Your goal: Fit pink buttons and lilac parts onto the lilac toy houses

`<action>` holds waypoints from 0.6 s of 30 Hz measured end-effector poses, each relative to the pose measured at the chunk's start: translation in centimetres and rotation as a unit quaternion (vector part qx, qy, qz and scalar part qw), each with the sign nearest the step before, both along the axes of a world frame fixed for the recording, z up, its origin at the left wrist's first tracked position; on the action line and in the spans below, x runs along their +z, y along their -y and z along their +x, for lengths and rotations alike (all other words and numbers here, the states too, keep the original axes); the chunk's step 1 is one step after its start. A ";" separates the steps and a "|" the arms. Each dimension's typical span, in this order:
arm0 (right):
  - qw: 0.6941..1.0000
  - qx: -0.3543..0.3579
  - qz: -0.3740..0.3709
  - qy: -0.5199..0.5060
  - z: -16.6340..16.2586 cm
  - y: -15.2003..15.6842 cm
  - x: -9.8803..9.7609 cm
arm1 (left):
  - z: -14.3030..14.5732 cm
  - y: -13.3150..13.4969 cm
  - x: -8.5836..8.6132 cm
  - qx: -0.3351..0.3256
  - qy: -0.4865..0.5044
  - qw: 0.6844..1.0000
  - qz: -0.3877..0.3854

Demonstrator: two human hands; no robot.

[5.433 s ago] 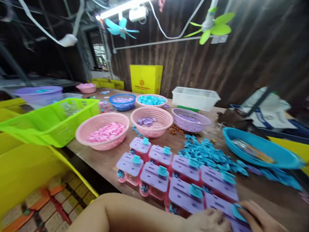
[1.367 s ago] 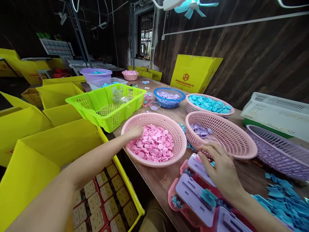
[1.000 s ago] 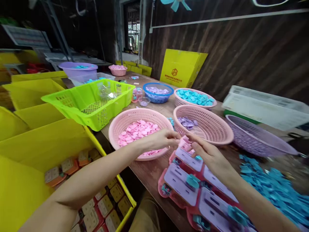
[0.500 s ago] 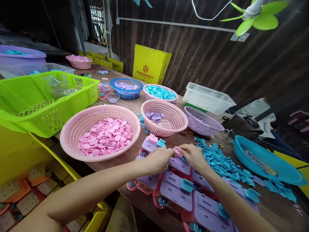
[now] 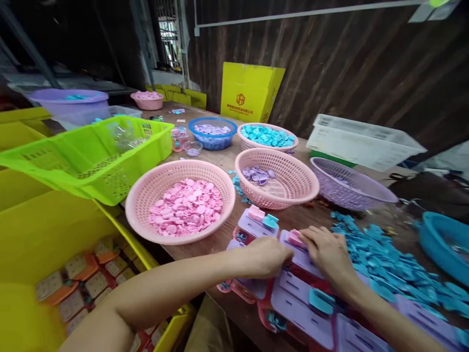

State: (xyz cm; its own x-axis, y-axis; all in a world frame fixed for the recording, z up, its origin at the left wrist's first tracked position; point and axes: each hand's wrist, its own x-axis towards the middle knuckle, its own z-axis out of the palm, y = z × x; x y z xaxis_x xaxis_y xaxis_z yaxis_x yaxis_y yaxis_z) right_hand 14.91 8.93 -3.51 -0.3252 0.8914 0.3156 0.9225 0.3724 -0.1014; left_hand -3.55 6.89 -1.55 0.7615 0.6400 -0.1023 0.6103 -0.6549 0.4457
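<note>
Rows of toy cases with purple tops and red-pink bodies stand at the table's front edge. Blue clip pieces sit on several of them. At the far end, one top carries a pink clip piece beside a blue one. My right hand has its thumb and fingers closed against another pink clip piece on the neighbouring top. My left hand is curled at that same case's near side; its fingertips and anything in them are hidden.
A pink basket of pink discs stands left of the cases, a pink basket with purple parts behind them. Loose blue pieces are heaped at right. A green crate and a yellow box of toys occupy the left.
The view has swung to the right and come closer. My left hand has slid from beside the pink clip piece to the case's near side. My right hand stays at the pink piece.
</note>
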 end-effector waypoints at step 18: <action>0.991 0.022 -0.010 -0.130 2.6 -2.6 -1.7 | -23.5 -5.3 -0.2 0.245 -0.261 0.933 -0.028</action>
State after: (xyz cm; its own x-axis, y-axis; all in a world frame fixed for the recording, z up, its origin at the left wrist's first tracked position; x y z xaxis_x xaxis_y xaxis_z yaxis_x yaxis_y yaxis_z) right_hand 17.56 11.58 -5.25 -0.2739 0.8848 0.3769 0.8473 0.4074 -0.3408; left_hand -27.01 12.22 -1.73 0.2155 0.8811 -0.4211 0.9740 -0.2246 0.0284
